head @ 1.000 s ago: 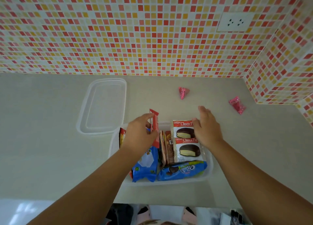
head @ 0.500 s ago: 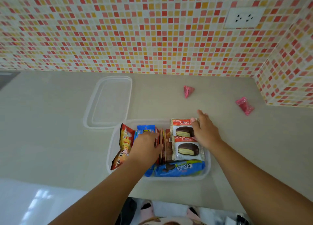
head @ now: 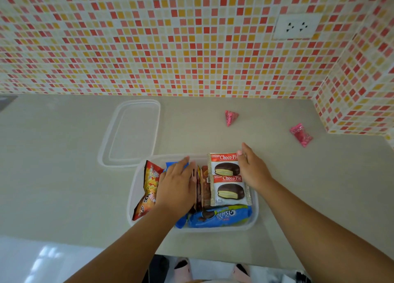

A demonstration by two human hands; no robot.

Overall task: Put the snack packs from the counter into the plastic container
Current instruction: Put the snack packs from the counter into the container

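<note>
This looks like a home kitchen. A wall of small mosaic tiles in red, orange, yellow and cream fills the upper half of the frame and turns a corner at the right, forming a backsplash. A white electrical socket is set into the tiles at upper right. Below runs a plain beige counter that meets the tiles in that corner. Packaged snacks sit in a clear plastic container at lower centre, its lid lying just beyond it.
</note>
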